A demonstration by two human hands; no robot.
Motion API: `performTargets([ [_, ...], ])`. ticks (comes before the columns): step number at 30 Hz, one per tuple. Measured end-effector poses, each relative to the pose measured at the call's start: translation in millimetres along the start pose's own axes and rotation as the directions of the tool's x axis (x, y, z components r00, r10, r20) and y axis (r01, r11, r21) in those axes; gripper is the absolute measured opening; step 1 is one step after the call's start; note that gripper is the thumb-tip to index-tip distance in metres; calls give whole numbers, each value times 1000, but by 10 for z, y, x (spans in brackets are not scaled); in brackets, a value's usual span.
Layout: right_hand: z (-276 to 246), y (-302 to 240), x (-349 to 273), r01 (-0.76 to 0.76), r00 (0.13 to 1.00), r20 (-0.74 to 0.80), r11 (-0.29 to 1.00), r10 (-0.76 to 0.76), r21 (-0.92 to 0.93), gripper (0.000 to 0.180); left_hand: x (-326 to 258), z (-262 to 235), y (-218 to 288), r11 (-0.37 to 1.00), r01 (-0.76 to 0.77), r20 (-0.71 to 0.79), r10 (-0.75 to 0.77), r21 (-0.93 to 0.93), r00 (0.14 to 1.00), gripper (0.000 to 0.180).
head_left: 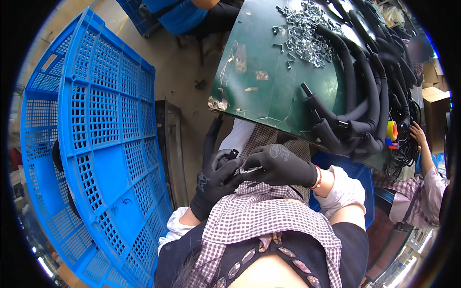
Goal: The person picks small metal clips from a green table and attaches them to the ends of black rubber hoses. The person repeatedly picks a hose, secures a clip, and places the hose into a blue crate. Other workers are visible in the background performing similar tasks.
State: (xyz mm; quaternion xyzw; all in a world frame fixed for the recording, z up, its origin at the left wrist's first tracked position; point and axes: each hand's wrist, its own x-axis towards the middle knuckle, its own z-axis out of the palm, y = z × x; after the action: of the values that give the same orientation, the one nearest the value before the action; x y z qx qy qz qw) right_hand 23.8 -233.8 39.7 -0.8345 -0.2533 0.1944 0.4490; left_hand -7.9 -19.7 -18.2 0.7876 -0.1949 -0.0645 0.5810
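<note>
Both my hands wear black gloves and are close together in front of my lap. My left hand (213, 180) is closed around a black foam-covered tube (211, 140). One length of the tube rises past the hand toward the table corner, and a dark open end shows above the fingers. Beside it, my right hand (284, 165) has its fingertips pinched close to the left fingers. A small shiny metal piece (248, 169) shows at that pinch; its exact shape is partly hidden by the gloves.
A green worktable (259, 103) stands ahead, bearing a heap of small bent metal clips (309, 36) and several black foam-covered tubes (348, 72). Tall blue plastic crates (108, 158) stand at my left. A roll of tape (392, 129) and another person's hand (418, 134) are at the right.
</note>
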Motion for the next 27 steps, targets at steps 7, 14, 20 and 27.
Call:
performTargets([
  [7,160,62,-27,-107,989,-96,994,109,22,31,28,16,91,973,-63,9,62,222,998,38],
  [14,194,69,-108,-382,921,119,798,371,467,37,19,1,197,975,-82,42,74,204,996,38],
  [20,-23,49,-114,-347,907,53,671,417,655,22,-81,120,31,1000,-12,-33,11,-23,999,50],
  [27,-164,230,-24,-153,984,135,945,118,287,35,-105,93,98,1000,14,86,-14,3,996,61],
])
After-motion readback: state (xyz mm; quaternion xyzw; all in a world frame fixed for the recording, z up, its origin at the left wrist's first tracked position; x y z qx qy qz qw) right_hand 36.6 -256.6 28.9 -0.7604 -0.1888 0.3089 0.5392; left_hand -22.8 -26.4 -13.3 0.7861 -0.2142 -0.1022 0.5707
